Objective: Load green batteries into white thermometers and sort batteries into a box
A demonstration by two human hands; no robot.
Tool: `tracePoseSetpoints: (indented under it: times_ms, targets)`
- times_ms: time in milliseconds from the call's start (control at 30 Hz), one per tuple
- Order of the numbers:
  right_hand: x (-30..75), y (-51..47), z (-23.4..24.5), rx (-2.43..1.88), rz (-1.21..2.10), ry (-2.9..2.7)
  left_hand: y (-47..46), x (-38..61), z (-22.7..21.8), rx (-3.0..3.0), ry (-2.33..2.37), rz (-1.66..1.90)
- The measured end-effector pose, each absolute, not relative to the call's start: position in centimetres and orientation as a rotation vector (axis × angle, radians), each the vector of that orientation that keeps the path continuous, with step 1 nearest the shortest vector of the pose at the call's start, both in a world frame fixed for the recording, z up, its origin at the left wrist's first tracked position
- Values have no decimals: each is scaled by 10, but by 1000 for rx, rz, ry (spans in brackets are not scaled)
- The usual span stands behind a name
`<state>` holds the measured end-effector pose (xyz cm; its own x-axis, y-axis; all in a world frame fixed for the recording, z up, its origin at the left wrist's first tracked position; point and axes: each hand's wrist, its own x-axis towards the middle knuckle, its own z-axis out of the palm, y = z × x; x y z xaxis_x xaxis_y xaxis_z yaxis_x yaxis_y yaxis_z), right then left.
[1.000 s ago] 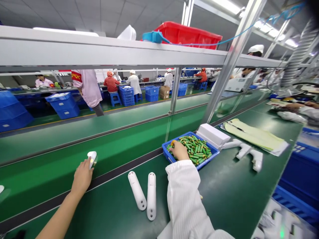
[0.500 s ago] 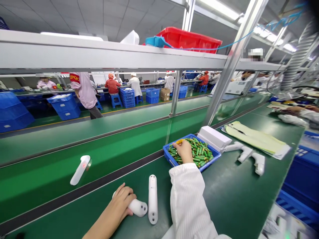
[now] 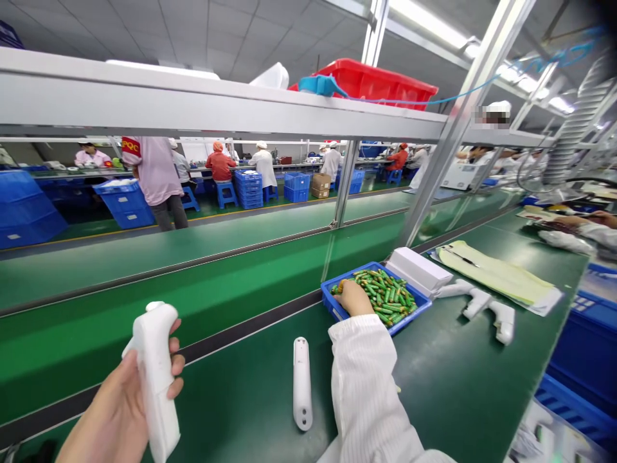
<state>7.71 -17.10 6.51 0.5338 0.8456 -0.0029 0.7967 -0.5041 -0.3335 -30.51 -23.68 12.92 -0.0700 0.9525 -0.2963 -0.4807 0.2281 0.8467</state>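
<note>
My left hand [image 3: 118, 402] is closed around a white pistol-shaped handheld device [image 3: 157, 379], which looks like a forehead thermometer, and holds it raised at the lower left. My right hand [image 3: 354, 299], in a white sleeve, reaches into a blue tray [image 3: 332, 308] of green batteries [image 3: 385, 292]. Its fingers are bent down into the pile, and their tips are hidden. Something orange-yellow shows at one finger. On the bench between my hands lies another white device [image 3: 303, 386], lengthwise, with two dark round spots at its near end.
Beyond the bench edge runs a green conveyor belt [image 3: 250, 296]. Right of the tray are a white box [image 3: 421, 267], several white devices [image 3: 504, 321] and yellow papers [image 3: 496, 273] with a pen. A metal post [image 3: 436, 161] and overhead shelf [image 3: 216, 103] stand ahead. Co-workers sit farther off.
My left hand has lifted a white device off the bench and moved left. The device seen earlier on the belt no longer shows clearly. My right hand stays in the tray, fingers lower in the batteries.
</note>
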Motion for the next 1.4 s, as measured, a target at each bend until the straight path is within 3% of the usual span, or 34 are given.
tracePoseSetpoints:
  times_ms: [367,667,1000,1133,1300,1400]
  targets:
    - [85,-163,75,-2585,79,-1496,-247,-291,149,357,819,1477]
    - [85,-151,62,-2569,292,-1712,-250,-294,143,377,671,1453]
    - [66,-173,99,-2663,-81,-1342,-251,-297,150,367,592,1475]
    - [43,-175,117,-2317,-83,-1313,-252,-296,152,353,497,1483]
    - [-35,-200,153,-1314,595,-1260,-253,-293,153,305,398,1487]
    - [-89,-231,161,-1025,838,-1435,-253,-290,152,297,394,1507]
